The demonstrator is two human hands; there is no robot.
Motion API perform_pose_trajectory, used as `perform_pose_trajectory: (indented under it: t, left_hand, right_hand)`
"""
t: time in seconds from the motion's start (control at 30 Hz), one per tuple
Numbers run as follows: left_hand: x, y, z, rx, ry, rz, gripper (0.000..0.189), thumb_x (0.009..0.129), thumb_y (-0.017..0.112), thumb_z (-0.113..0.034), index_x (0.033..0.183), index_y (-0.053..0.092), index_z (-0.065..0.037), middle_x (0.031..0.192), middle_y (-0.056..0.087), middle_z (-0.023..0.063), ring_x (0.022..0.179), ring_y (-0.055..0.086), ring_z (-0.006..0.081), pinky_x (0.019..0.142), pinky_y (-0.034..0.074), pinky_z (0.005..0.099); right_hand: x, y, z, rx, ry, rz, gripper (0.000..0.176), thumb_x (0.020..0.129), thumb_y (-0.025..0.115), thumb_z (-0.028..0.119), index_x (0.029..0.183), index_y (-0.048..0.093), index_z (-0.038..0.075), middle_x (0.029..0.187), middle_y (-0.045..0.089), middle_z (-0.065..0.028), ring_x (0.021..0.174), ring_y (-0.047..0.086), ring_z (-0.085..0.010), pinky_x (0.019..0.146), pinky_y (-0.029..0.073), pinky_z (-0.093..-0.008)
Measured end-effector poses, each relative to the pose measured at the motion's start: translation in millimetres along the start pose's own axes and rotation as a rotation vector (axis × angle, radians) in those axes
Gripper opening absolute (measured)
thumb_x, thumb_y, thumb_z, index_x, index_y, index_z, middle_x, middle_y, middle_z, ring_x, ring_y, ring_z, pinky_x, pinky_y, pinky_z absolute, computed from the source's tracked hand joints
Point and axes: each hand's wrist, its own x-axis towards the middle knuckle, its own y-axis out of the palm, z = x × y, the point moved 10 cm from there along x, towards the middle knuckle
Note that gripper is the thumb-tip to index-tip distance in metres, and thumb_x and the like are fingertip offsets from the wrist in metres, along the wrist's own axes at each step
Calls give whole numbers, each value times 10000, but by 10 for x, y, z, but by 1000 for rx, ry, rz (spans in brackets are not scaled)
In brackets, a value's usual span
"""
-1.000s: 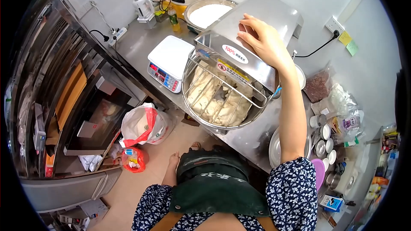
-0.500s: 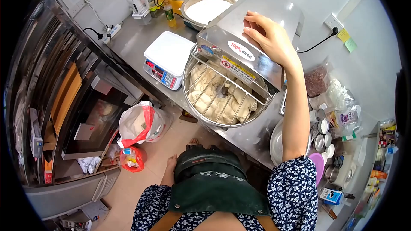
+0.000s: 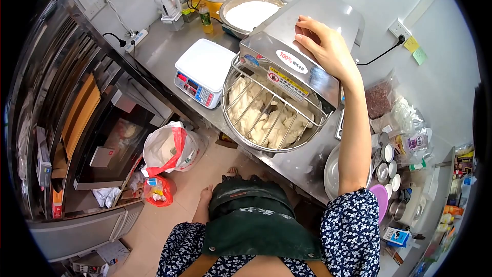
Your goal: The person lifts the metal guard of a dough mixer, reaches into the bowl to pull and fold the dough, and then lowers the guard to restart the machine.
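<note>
One outstretched right hand [image 3: 327,50] rests on the dough mixer [image 3: 330,10], fingers spread flat, gripping nothing.

Bright, even light; sharp centre; strong fisheye edges.

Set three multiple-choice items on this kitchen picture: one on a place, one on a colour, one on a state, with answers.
1. Where is the white digital scale? A on the floor; B on the steel counter, beside the steel dough mixer; C in the oven.
2. The person's cloth apron is: A red; B white; C dark green.
3. The mixer's wire-guarded bowl is: A empty; B holding dough; C overturned.
Answers: B, it stands beside the mixer; C, green cloth at the waist; B, pale lumps under the bars.
</note>
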Motion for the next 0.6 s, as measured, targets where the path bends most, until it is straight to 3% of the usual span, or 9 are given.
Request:
perform_pose_trajectory:
  t: [0.2,0.47,0.6]
  left_hand:
    - [-86,-32,-22,-65,12,-19,734,936,548,-563,1258,588,95,1143,670,260,1070,653,327,950,483,393]
    - [-44,-23,29,-48,-7,-19,724,947,539,-549,1266,579,100,1137,673,257,1063,656,316,947,485,389]
    - [-18,-6,12,-26,-8,10,731,950,523,-557,1268,578,99,1142,672,255,1072,652,320,949,482,391]
  right_hand:
    - [2,24,-7,-21,25,35,390,922,644,264,1204,632,-5,1337,596,-179,1164,618,-332,989,470,-370]
    - [3,17,32,-2,44,60,400,920,648,249,1211,623,-25,1334,599,-182,1169,621,-318,987,475,-366]
    - [-3,-15,32,14,-46,-46,364,887,636,326,1074,662,14,1130,671,-164,1009,638,-366,882,491,-414]
